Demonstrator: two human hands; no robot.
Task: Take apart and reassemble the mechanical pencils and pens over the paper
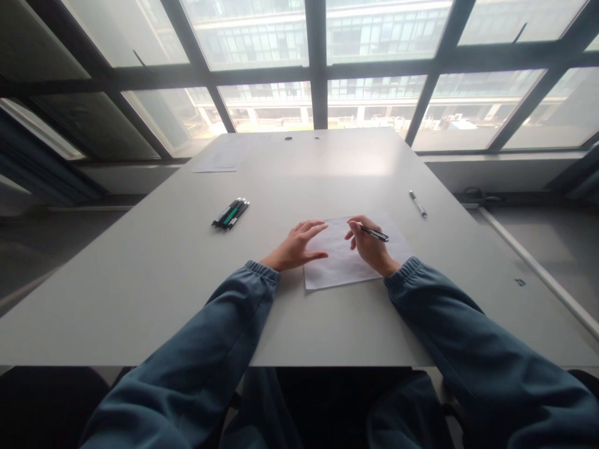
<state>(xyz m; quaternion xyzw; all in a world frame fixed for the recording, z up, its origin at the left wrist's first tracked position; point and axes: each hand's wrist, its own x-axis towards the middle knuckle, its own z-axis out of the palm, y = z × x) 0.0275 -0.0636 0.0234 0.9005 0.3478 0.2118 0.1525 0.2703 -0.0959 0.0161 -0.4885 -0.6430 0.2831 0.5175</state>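
Observation:
A white sheet of paper (337,271) lies on the table in front of me, slightly turned. My left hand (299,244) rests at the paper's left edge, thumb and fingers spread apart, holding nothing. Over the right part of the sheet, my right hand (367,243) grips a dark pen (374,234) between thumb and fingers. The pen's back end points to the right; its tip is hidden by the fingers. Any marks on the paper are too faint to read.
Several pens (231,214), dark with one green, lie bunched on the white table (163,280) at left. A white-and-black pen (418,204) lies at right. More paper (219,156) sits at the far left corner. Large windows (318,100) stand behind the table.

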